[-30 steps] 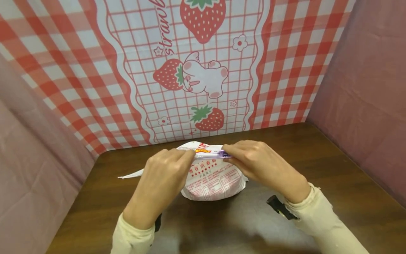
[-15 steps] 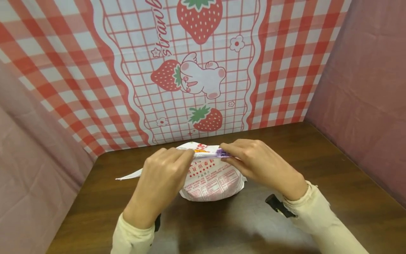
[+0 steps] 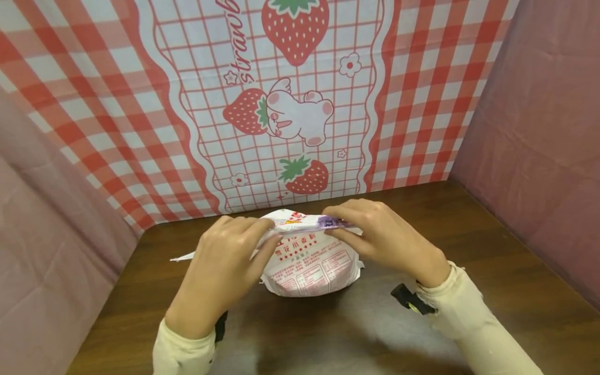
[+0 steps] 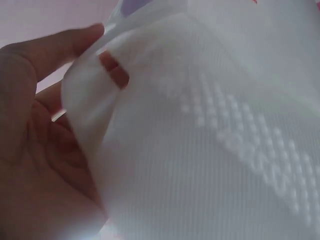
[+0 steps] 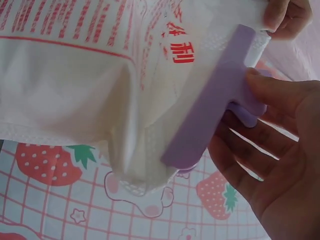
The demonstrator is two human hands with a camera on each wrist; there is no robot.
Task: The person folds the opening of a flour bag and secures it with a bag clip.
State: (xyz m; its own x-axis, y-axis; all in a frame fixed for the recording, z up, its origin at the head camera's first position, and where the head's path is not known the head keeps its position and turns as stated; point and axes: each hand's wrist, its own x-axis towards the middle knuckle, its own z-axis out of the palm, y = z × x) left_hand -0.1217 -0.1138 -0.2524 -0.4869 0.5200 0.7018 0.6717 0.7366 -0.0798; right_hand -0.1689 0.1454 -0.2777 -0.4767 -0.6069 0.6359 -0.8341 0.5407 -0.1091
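A white flour bag (image 3: pixel 311 265) with red print stands on the table, its top folded into a flat edge. Along that edge in the right wrist view lies a purple bag clip (image 5: pixel 212 100). My right hand (image 3: pixel 389 237) pinches the clip's handles, thumb (image 5: pixel 272 92) on one and fingers under the other. At the left end of the folded top, my left hand (image 3: pixel 225 271) holds the bag's edge between thumb and fingers. In the left wrist view its thumb (image 4: pixel 70 45) lies at the plastic's edge, with the other fingers partly hidden behind.
The brown wooden table (image 3: pixel 154 291) spreads around the bag. A strawberry-print cloth (image 3: pixel 300 114) hangs close behind it, and pink cloths (image 3: pixel 529 130) hang at both sides. A thin white strip (image 3: pixel 183 257) pokes out left of my left hand.
My left hand has shifted left along the bag's top, its thumb spreading down from the index finger. My right hand stays at the clip, rising slightly. More of the purple clip shows.
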